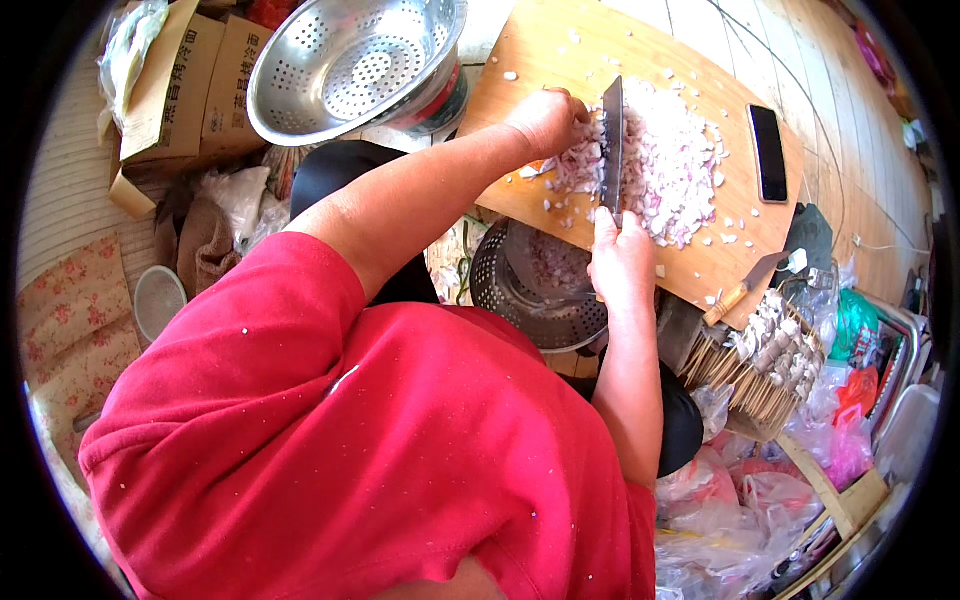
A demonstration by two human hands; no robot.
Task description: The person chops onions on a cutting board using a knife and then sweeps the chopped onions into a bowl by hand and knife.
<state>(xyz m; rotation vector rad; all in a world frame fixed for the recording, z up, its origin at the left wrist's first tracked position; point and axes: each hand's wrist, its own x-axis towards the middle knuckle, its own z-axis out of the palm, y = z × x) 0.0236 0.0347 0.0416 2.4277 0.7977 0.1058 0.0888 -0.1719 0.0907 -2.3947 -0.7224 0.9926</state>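
Note:
My right hand (626,251) grips the handle of a cleaver (613,146), its blade edge-down on a wooden cutting board (551,41). A wide heap of chopped reddish onion (671,165) spreads to the right of the blade. A smaller pile lies on its left. Beside that smaller pile my left hand (551,120) rests with fingers curled; whether it pinches any onion is hidden. Below the board's near edge, between my knees, sits a perforated metal colander (499,277) with chopped onion (559,262) in it.
A smartphone (768,154) and a wooden-handled knife (742,289) lie along the board's right side. Another metal colander (367,71) stands at upper left, near a cardboard box (191,97). Skewered food (776,352) and plastic bags (735,517) crowd the right.

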